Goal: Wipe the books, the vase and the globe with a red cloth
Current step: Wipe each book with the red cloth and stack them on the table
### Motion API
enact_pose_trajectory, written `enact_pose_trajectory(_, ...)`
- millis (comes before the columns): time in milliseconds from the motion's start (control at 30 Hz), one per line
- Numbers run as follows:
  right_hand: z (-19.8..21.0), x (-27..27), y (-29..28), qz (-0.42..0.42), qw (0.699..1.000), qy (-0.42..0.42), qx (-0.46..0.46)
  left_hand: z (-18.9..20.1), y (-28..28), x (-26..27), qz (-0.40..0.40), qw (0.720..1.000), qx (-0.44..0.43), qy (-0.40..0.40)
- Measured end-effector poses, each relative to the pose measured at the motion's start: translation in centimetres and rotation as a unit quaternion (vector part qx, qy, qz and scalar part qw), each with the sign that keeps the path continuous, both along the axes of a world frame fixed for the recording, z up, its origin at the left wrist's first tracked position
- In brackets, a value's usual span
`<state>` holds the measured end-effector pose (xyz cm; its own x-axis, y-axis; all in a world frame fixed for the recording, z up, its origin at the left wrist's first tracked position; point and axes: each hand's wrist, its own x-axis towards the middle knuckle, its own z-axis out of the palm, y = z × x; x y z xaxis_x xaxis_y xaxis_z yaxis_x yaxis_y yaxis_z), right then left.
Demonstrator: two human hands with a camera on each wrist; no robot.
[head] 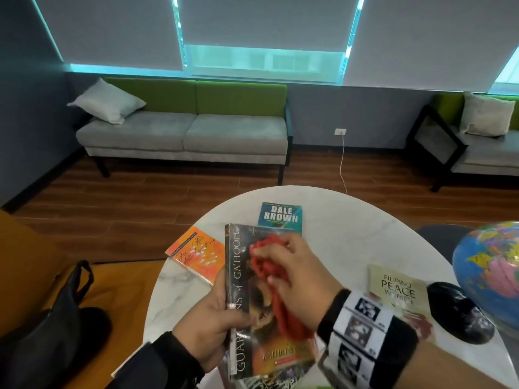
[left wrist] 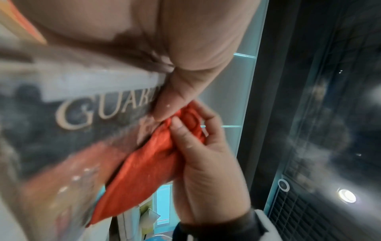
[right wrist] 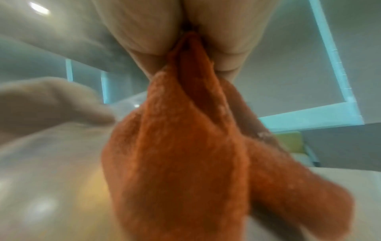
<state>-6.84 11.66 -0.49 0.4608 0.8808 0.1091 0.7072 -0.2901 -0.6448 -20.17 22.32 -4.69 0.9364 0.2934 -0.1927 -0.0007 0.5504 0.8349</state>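
Note:
My left hand [head: 209,331] grips the spine of a dark paperback, the Guardians of Ga'Hoole book [head: 265,352], raised above the round white marble table [head: 339,228]. My right hand [head: 297,276] holds a bunched red cloth [head: 266,263] pressed on the book's cover. In the left wrist view the red cloth [left wrist: 148,171] hangs from the right hand [left wrist: 206,163] against the book [left wrist: 68,117]. The right wrist view is filled by the red cloth [right wrist: 185,154]. A globe [head: 491,265] on a black base stands at the right edge. No vase is visible.
On the table lie a blue Dale Brown book [head: 280,216], an orange book [head: 198,254] and a Filipino Peace Women book [head: 398,290]. A black bag [head: 56,318] sits on an orange seat at the left. A grey-green sofa [head: 185,130] stands behind.

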Motion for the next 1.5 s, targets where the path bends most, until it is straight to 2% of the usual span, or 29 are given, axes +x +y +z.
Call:
enact_pose_trajectory(100, 0.5, -2.0, 0.9, 0.055, 0.998, -0.019, 0.038, 0.1, -0.3, 0.3, -0.017, 1.000, 0.004, -0.001)
enact_pose_trajectory(233, 1.3, 1.3, 1.9, -0.048, 0.993, 0.039, 0.104, 0.2, 0.1, 0.2, -0.030, 0.999, 0.009, -0.013)
enact_pose_trajectory(300, 0.9, 3.3, 1.4, -0.104, 0.989, 0.051, 0.095, 0.3, 0.5, 0.0, -0.013, 1.000, 0.016, -0.007)
enact_pose_trajectory(367, 0.3, 3.6, 0.5, -0.114, 0.991, 0.040, 0.062, 0.2, 0.6, -0.2, -0.003, 1.000, 0.018, -0.007)
enact_pose_trajectory(433, -0.2, 1.8, -0.3, -0.063, 0.997, 0.038, 0.037, 0.2, 0.7, -0.1, 0.012, 1.000, -0.008, -0.015)
enact_pose_trajectory(567, -1.8, -2.0, -1.4, 0.089, 0.996, 0.001, 0.015, 0.3, 1.6, 0.3, 0.044, 0.997, -0.049, -0.037)
enact_pose_trajectory(633, -1.7, -0.7, -1.6, 0.081, 0.997, -0.001, -0.003, 0.1, 1.9, 0.3, 0.046, 0.998, -0.044, -0.028)
enact_pose_trajectory(700, -1.2, 1.6, -1.4, 0.015, 1.000, 0.008, -0.012, -0.1, 1.7, 0.3, 0.034, 0.999, -0.039, -0.015)
enact_pose_trajectory(800, -0.2, 2.8, -0.5, -0.063, 0.997, -0.002, 0.041, -0.2, 1.1, 0.7, 0.021, 0.998, -0.050, -0.011)
enact_pose_trajectory(967, -0.6, -1.6, -0.7, 0.076, 0.997, -0.004, 0.028, 0.8, 0.4, 0.9, 0.027, 0.994, -0.089, -0.058)
enact_pose_trajectory(1033, -0.5, -0.9, -0.5, 0.071, 0.997, 0.018, 0.032, 0.6, 0.1, 0.8, 0.030, 0.994, -0.095, -0.054)
enact_pose_trajectory(1167, -0.1, 1.2, 0.8, -0.034, 0.998, -0.006, 0.054, 1.2, -1.0, 1.3, 0.039, 0.992, -0.123, -0.012)
enact_pose_trajectory(1267, -0.4, -0.7, 0.7, 0.023, 0.998, -0.030, 0.051, 1.7, -1.0, 2.0, 0.043, 0.987, -0.150, 0.031)
enact_pose_trajectory(1333, -1.1, -2.4, 0.3, 0.085, 0.994, -0.044, 0.045, 1.5, -0.3, 2.2, 0.080, 0.981, -0.170, 0.037)
enact_pose_trajectory(1400, -1.8, -2.9, -0.2, 0.112, 0.990, -0.077, 0.036, 1.2, 0.3, 2.1, 0.117, 0.975, -0.180, 0.049)
enact_pose_trajectory(1500, -2.5, -0.9, -0.7, 0.098, 0.995, -0.023, 0.021, 1.1, 0.6, 1.8, 0.119, 0.971, -0.204, 0.033)
